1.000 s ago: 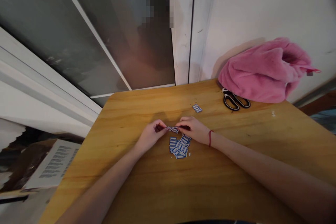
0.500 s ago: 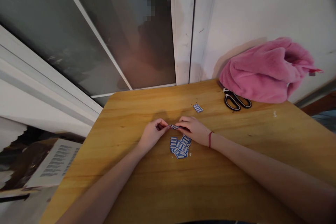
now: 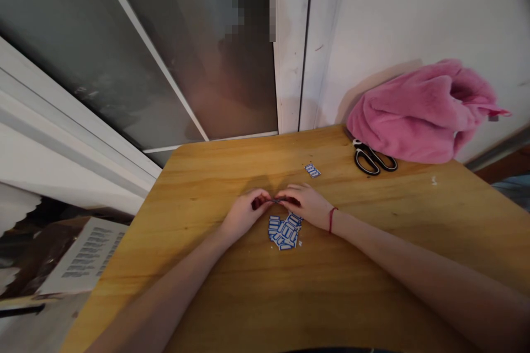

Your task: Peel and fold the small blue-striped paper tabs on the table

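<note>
My left hand [image 3: 248,209] and my right hand [image 3: 308,204] meet over the middle of the wooden table [image 3: 223,292]. Between their fingertips they pinch a small flat card [image 3: 276,200], seen nearly edge-on and mostly covered by the fingers. Just below it lies a loose pile of small blue-and-white cards [image 3: 285,233], overlapping one another. One more blue-and-white card [image 3: 312,170] lies apart, farther back. A red string bracelet [image 3: 332,220] circles my right wrist.
Black-handled scissors [image 3: 375,160] lie at the back right, partly under a pink plush cloth or bag [image 3: 418,116]. A sliding door with dark panes [image 3: 186,66] stands behind the table. A cardboard box [image 3: 78,256] is at the lower left.
My left hand has shifted slightly right, closer to my right hand. The held card now shows less of its face. The pile and the separate card have stayed put.
</note>
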Tool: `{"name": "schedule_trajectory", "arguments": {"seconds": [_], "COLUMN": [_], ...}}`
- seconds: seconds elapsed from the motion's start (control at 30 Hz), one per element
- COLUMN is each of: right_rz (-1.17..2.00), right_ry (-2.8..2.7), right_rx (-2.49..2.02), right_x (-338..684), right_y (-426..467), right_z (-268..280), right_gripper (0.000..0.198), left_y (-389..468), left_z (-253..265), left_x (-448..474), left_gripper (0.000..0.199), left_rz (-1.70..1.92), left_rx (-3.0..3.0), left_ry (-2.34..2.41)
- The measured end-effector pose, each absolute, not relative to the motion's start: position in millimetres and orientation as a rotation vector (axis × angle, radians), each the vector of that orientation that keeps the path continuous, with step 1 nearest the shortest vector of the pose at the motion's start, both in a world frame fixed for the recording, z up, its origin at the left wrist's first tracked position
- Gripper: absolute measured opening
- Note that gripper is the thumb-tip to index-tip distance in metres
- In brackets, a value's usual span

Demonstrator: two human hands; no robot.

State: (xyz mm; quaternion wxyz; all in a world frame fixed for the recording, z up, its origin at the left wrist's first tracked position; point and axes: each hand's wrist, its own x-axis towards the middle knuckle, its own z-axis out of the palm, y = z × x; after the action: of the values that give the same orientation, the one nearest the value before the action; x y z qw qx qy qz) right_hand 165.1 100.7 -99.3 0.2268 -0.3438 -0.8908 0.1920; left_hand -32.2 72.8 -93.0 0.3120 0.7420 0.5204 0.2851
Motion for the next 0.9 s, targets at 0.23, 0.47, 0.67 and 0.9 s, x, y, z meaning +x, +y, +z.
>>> {"name": "schedule_trajectory", "arguments": {"seconds": [0.23, 0.47, 0.67, 0.9], "right_rz": [0.779, 0.994, 1.053, 1.029], "right_ry": [-2.294, -2.296, -2.589, -2.684], "right_rx": [-0.973, -1.104, -1.095, -1.150], "right_x": [166, 183, 186, 181], "right_y": [101, 116, 119, 110], "right_z": [-97, -88, -71, -64], "right_gripper": [0.015, 0.017, 0.028, 0.016], "left_y": [71, 73, 73, 73], "left_z": [-90, -89, -89, -87], "left_x": [-31, -33, -34, -33], "left_gripper": [0.008, 0.010, 0.013, 0.013], "left_rz": [0.741, 0.744, 0.758, 0.744], "left_rx": [2.010, 1.917, 1.930, 1.945], "left_ry": [1.382, 1.446, 1.421, 1.408]}}
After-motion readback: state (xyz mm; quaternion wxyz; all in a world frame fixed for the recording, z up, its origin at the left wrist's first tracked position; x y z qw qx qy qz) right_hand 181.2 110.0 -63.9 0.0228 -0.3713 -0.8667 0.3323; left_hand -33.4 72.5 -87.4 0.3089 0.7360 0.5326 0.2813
